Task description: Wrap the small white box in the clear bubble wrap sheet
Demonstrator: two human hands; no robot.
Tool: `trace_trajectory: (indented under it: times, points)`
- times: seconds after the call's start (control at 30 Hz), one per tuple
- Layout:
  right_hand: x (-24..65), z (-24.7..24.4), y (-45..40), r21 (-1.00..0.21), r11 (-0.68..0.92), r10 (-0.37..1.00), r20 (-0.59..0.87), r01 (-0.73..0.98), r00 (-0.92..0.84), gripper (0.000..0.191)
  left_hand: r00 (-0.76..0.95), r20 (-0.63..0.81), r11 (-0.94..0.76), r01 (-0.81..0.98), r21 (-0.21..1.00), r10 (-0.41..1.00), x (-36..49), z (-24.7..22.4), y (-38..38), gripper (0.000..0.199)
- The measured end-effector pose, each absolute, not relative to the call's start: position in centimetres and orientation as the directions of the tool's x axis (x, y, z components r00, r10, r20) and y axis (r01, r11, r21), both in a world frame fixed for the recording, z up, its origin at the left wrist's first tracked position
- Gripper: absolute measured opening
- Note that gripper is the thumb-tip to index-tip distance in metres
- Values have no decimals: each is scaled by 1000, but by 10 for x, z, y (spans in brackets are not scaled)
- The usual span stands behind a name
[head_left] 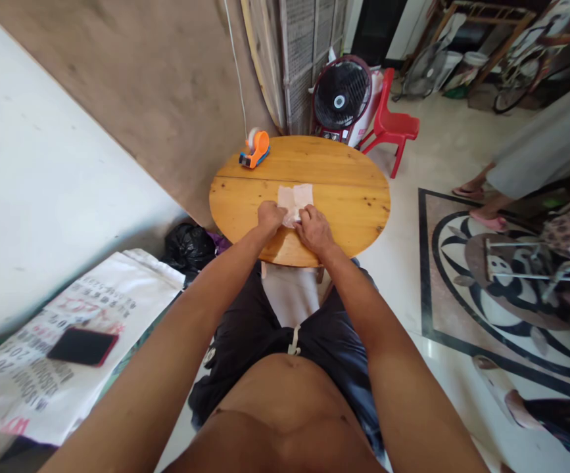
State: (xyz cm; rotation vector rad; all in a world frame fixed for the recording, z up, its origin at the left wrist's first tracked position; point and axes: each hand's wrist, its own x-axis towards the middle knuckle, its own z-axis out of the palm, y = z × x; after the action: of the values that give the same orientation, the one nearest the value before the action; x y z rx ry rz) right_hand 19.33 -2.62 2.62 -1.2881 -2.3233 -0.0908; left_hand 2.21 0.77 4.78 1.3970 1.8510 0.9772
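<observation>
On the round wooden table (344,171) lies a creased, pale pink sheet that looks like thin paper or tissue (296,196). My left hand (271,215) has its fingers curled on the sheet's near left edge. At the near right edge, my right hand (313,228) pinches the sheet between thumb and fingers. The sheet's near end is bunched between both hands, and its far end lies spread on the wood. An orange tape dispenser (259,148) with a roll of tape stands at the table's far left.
A fan (342,92) and a red chair (395,123) stand behind the table. A phone (83,346) lies on white printed sacks (131,276) at left, near a black plastic bag (189,246). Other people's legs (526,164) show at right.
</observation>
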Motion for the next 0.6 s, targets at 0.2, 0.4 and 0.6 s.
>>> trace_trajectory:
  times: [0.2, 0.4, 0.6]
  points:
    - [193, 31, -30, -149, 553, 779, 441, 820, -445, 40, -253, 113, 103, 704, 703, 961, 36, 56, 6, 20]
    - [192, 33, -31, -115, 547, 776, 442, 829, -451, 40, -195, 133, 63, 755, 652, 972, 49, 67, -1, 24]
    - [192, 27, -28, -104, 549, 761, 472, 830, -444, 42, -114, 148, 7, 815, 580, 982, 55, 74, -4, 26]
